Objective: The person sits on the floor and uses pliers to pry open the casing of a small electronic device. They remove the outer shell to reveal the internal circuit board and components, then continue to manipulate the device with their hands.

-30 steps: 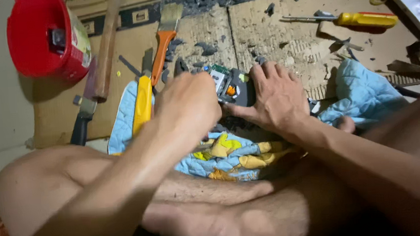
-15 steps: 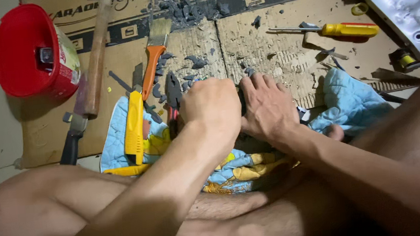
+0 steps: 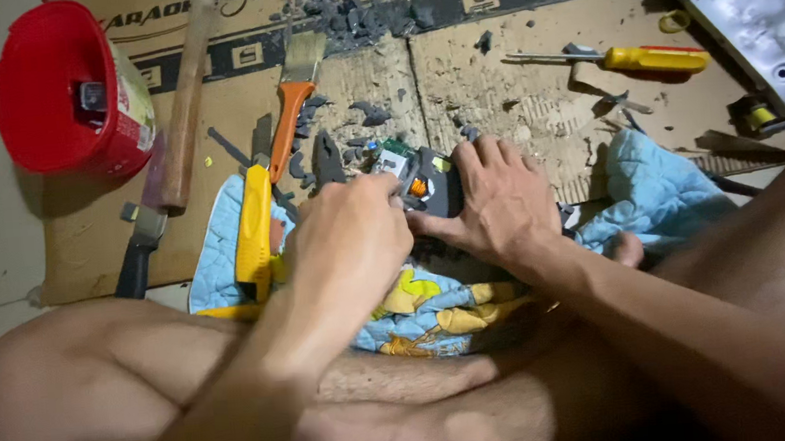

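A small black device (image 3: 427,185) with an orange part and a bit of green circuit board rests on a blue patterned cloth (image 3: 418,307) between my legs. My right hand (image 3: 503,207) clamps over its right side, fingers spread across the top. My left hand (image 3: 352,242) comes from the lower left, and its fingertips pinch the device's left edge. What lies under those fingertips is hidden. Yellow-handled pliers (image 3: 253,227) with dark jaws lie on the cloth just left of my left hand.
Flattened cardboard (image 3: 495,100) with grey debris covers the floor. On it lie an orange-handled brush (image 3: 290,103), a wooden-handled hammer (image 3: 183,106) and a yellow screwdriver (image 3: 641,59). A red tub (image 3: 65,92) stands far left, a metal plate (image 3: 770,32) far right.
My left hand has drawn back slightly toward the left, so the black device now shows between both hands. My right hand stays on it. The view has shifted a little.
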